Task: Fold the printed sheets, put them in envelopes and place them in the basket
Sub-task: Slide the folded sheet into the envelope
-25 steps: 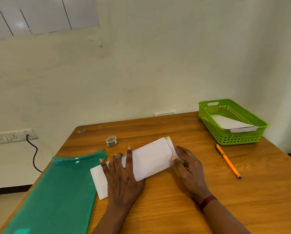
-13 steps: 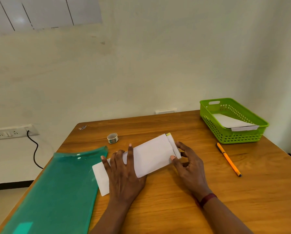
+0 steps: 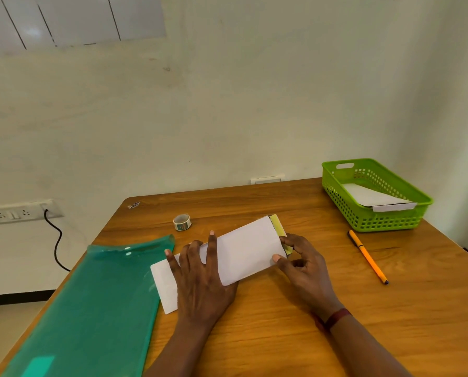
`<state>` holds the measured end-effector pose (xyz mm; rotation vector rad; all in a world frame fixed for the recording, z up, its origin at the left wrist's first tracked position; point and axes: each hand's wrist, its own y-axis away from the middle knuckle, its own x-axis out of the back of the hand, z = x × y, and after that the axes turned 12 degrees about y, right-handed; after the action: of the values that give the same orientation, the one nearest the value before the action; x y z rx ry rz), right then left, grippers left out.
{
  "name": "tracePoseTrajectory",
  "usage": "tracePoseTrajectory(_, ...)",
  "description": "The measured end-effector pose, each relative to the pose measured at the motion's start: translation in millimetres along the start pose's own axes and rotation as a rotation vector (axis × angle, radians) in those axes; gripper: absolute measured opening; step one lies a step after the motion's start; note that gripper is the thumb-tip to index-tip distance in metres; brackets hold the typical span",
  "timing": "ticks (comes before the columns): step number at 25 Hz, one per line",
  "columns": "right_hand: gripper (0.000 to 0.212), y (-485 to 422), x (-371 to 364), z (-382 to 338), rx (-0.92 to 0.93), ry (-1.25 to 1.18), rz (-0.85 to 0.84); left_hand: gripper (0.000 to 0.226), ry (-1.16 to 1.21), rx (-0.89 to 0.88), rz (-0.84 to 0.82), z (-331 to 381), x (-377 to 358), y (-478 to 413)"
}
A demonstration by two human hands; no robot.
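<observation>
The envelope (image 3: 247, 251) lies on the desk (image 3: 268, 336), long axis slanting toward the basket (image 3: 390, 221) beyond its far-right end. Left hand (image 3: 200, 278) presses it flat, fingers (image 3: 213, 246) straight; right hand (image 3: 306, 265), nearer the basket, seems to pinch that end.

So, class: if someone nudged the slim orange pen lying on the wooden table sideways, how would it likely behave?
The slim orange pen looks round-barrelled and lies free on the flat wooden table, so it would probably roll. It seems thin and light, so a fingertip should shift it. Its straight shape suggests stiffness.
</observation>
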<state>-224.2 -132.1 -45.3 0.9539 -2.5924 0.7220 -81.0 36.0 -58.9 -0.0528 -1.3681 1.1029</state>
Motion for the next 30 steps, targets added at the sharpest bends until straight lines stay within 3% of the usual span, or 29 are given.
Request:
tracePoseTrajectory(8,0.032,-8.6,6.5,3.9,-0.066,-0.079,-0.231,0.113,0.01,-0.019,-0.037,0.4,-1.7,-1.1)
tracePoseTrajectory(13,0.031,-8.6,12.7,-12.1,-0.074,-0.239,-0.028,0.112,0.068,0.039,0.005,21.0,4.9,-8.7)
tracePoseTrajectory(17,0.071,-24.8,23.0,-55.6,-0.078,-0.44,0.163,0.115,0.168,0.188,0.071,45.9,9.9,-31.5)
tracePoseTrajectory(20,0.093,-42.7,30.9,-81.0,-0.021,-0.419,0.18,0.127,0.288,0.316,-0.028,62.4,19.5,-44.1)
tracePoseTrajectory(23,0.084,-53.5,38.6,-94.8,0.031,-0.37,0.15,0.136,0.487,0.356,-0.167,72.0,35.6,-52.0)
tracePoseTrajectory(24,0.076,-55.5,42.0,-98.1,0.052,-0.339,0.138,0.127,0.617,0.371,-0.186,73.9,44.9,-56.5)
tracePoseTrajectory(28,0.056,-58.9,50.9,-105.1,0.144,-0.237,0.099,0.049,1.143,0.527,-0.165,73.5,83.2,-80.0)
tracePoseTrajectory(30,0.05,-56.8,51.5,-109.9,0.169,-0.223,0.091,0.036,1.242,0.541,-0.165,71.9,98.5,-91.9)
